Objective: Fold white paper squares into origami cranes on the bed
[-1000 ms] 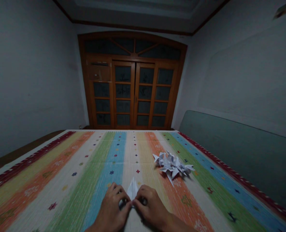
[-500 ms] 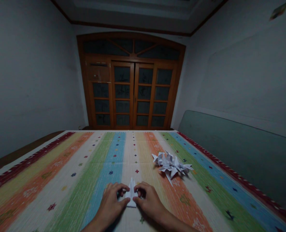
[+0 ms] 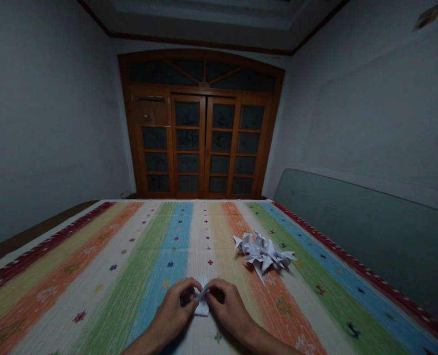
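A small piece of folded white paper (image 3: 201, 309) lies low on the striped tablecloth, between my two hands. My left hand (image 3: 179, 303) pinches its left side with thumb and index finger. From the right, my right hand (image 3: 226, 301) grips it the same way, fingertips close to those of the left. A flap of the paper stands raised between the fingertips, and a pointed end shows beyond them. Its middle is partly covered by my fingers. Off to the right sits a pile of folded white paper pieces (image 3: 264, 254) with several sharp points.
The striped tablecloth (image 3: 130, 276) covers the table. A pale green panel (image 3: 352, 217) runs along the right side, by the wall. Wooden doors with glass panes (image 3: 204, 143) stand beyond the far edge.
My fingertips have moved up the folded paper and closer together. A flap that lay flatter is now lifted and bent between them. The pile stays put.
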Tool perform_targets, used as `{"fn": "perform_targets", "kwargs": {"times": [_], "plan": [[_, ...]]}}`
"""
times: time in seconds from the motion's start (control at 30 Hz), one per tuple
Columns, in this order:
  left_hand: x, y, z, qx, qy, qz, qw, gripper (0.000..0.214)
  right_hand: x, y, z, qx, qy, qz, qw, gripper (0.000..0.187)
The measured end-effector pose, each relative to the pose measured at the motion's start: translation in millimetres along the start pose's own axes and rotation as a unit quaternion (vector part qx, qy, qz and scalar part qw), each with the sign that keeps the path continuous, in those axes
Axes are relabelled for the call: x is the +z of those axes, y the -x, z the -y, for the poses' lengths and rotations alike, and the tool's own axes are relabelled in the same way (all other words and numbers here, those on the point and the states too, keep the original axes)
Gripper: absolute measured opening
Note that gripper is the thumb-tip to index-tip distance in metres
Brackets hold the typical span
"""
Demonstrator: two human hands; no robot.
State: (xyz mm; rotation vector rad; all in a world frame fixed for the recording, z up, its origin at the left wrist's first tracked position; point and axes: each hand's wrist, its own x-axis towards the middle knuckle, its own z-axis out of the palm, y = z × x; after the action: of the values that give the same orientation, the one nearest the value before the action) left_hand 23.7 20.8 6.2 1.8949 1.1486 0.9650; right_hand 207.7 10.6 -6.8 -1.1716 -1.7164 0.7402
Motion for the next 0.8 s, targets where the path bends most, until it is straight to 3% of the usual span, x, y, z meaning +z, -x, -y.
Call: {"fn": "perform_targets", "kwargs": {"times": [0.4, 0.8], "plan": [[-0.8, 1.2, -12.9, 0.016, 0.033, 0.009, 0.999, 0.015, -5.0, 10.6, 14.0, -0.062, 0.050, -0.007, 0.997, 0.029], [0.9, 10.0, -14.5, 0.055, -0.102, -0.002, 0.993, 0.016, -0.5, 0.9, 6.6, 0.069, -0.060, -0.024, 0.996, 0.019]]}}
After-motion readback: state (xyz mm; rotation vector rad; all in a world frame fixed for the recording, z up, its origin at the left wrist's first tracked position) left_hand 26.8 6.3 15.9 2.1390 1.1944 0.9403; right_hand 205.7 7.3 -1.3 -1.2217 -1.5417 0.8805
